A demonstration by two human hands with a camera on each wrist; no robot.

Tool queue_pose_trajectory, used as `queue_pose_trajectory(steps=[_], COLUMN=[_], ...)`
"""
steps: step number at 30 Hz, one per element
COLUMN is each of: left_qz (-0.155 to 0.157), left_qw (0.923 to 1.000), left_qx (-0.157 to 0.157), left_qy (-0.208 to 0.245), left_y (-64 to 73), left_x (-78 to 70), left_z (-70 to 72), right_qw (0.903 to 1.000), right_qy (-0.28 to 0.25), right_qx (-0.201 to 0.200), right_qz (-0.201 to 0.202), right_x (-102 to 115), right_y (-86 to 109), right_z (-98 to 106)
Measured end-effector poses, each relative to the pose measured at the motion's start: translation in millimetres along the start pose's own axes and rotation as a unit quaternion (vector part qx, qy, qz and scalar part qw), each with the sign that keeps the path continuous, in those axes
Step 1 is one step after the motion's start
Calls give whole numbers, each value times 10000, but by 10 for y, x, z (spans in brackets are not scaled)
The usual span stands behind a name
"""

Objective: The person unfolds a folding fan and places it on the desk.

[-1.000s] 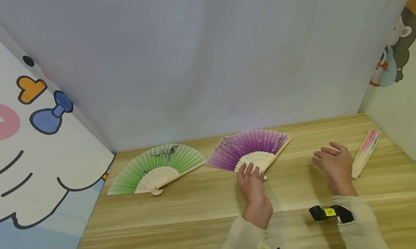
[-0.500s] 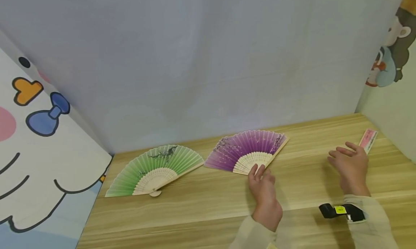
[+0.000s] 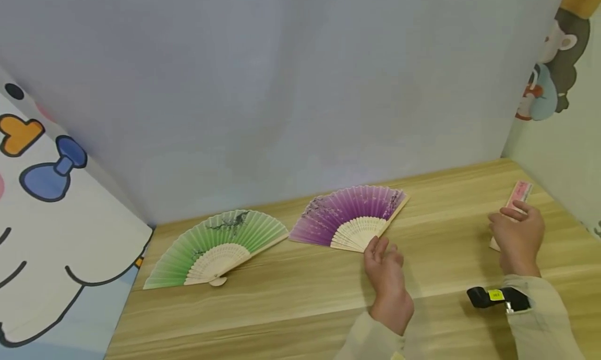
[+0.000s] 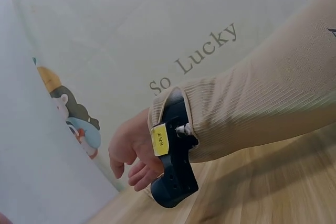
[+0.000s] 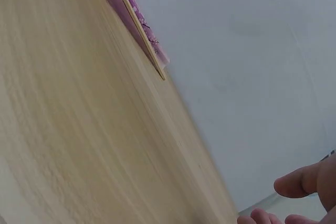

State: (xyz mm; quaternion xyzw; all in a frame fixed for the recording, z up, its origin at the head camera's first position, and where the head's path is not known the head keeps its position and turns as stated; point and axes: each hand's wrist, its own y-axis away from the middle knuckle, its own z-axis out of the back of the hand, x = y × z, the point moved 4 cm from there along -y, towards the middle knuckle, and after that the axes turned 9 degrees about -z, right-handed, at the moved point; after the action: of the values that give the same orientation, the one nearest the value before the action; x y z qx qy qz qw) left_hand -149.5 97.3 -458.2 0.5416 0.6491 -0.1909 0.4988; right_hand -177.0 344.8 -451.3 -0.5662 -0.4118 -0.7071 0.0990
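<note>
A folded hand fan with a pink end lies at the right of the table, partly hidden beneath my right hand. The fingers of that hand reach over the fan from above, and the right wrist view has its thumb held apart from the fingertips. By the base of a spread purple fan is my left hand, fingers loosely bent and holding nothing. It covers the fan's pivot end. Farther left, a spread green fan lies flat, its tip close to the purple one.
The wooden table meets a pale cloth backdrop behind the fans. Printed panels stand at the left and right. A black wrist camera is strapped on the right wrist.
My right hand has moved right, from beside the folded fan to over it. The left hand has slid slightly right along the purple fan's base. Both spread fans stay put while the view turns right.
</note>
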Motion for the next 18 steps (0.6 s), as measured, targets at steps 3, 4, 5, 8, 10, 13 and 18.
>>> queue_pose_trajectory(steps=[3,4,5,8,10,13,18], left_qz=[19,20,4,-10,8,72,147], left_qw=[10000,10000,10000,9999,9999,9999,9998], left_qx=[-14,-20,-5,34,70,80,41], left_qy=[-8,20,45,122,142,102,86], left_y=[14,17,19,39,59,96,144], left_x=[30,37,44,59,70,95,159], left_z=[-24,-34,-45,-81,-107,-142,-199], right_qw=[9986,9971,9948,9848,9761,9621,9440], right_qy=[439,651,872,1523,1929,2445,2918], right_qx=[-235,-333,-428,-662,-739,-755,-715], right_qz=[155,227,298,512,672,944,1361], right_x=[31,40,49,63,65,57,19], right_y=[-28,-37,-47,-74,-91,-128,-185], right_z=[47,55,63,94,109,132,139])
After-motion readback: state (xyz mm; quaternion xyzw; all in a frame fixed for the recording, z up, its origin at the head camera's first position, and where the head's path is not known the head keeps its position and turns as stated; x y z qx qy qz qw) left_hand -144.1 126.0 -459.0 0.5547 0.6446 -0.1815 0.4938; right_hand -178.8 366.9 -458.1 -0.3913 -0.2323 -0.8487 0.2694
